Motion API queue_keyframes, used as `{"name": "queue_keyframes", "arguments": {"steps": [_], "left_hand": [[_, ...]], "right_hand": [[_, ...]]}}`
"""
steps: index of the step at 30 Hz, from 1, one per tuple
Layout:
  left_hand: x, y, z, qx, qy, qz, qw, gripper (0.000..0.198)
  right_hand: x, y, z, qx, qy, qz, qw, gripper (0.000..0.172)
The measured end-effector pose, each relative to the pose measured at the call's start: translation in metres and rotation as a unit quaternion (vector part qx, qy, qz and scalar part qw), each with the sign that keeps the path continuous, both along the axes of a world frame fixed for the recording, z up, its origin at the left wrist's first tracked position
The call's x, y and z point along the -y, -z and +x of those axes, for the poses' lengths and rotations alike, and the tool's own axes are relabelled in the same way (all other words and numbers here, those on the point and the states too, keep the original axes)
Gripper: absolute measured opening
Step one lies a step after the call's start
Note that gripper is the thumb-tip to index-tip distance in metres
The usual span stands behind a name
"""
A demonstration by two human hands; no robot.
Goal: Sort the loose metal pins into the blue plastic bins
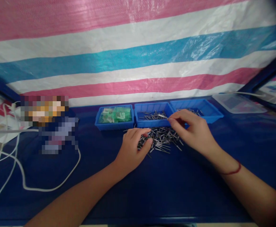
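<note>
A loose pile of several small metal pins (163,138) lies on the dark blue table in front of three blue trays. My left hand (133,146) rests on the pile's left side, fingers curled over some pins. My right hand (194,130) is at the pile's right, its fingertips pinched on a single pin (163,116) held over the middle blue tray (152,114), which has pins in it. The right blue tray (198,110) also holds a few pins. The left blue tray (114,117) holds small green and white packets.
A white cable (24,176) loops across the table at the left, beside a blurred-out object. A clear plastic lid or box (238,103) sits at the far right. A pink, white and blue striped tarp (138,53) hangs behind the trays.
</note>
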State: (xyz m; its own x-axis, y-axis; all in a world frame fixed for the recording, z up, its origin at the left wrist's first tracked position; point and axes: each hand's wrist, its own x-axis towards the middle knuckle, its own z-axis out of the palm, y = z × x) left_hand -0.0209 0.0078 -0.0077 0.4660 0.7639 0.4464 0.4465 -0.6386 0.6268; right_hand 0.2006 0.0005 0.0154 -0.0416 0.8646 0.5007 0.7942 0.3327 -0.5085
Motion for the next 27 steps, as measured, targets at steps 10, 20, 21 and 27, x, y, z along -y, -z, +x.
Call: {"name": "queue_keyframes", "arguments": {"steps": [10,20,21,27], "left_hand": [[-0.003,0.001,0.001,-0.022,0.027,0.009,0.999,0.017],[-0.004,0.004,0.003,-0.036,0.023,0.018,0.999,0.016],[-0.005,0.005,0.003,-0.037,0.021,0.019,0.999,0.016],[-0.005,0.005,0.004,-0.039,0.024,0.015,0.999,0.017]], "right_hand": [[-0.021,0.000,0.090,0.111,0.321,0.030,0.940,0.029],[-0.011,-0.016,0.062,0.114,0.180,-0.050,0.976,0.026],[-0.009,-0.018,0.055,0.114,0.124,-0.076,0.983,0.023],[0.003,-0.018,0.033,0.148,-0.155,-0.268,0.939,0.020]]}}
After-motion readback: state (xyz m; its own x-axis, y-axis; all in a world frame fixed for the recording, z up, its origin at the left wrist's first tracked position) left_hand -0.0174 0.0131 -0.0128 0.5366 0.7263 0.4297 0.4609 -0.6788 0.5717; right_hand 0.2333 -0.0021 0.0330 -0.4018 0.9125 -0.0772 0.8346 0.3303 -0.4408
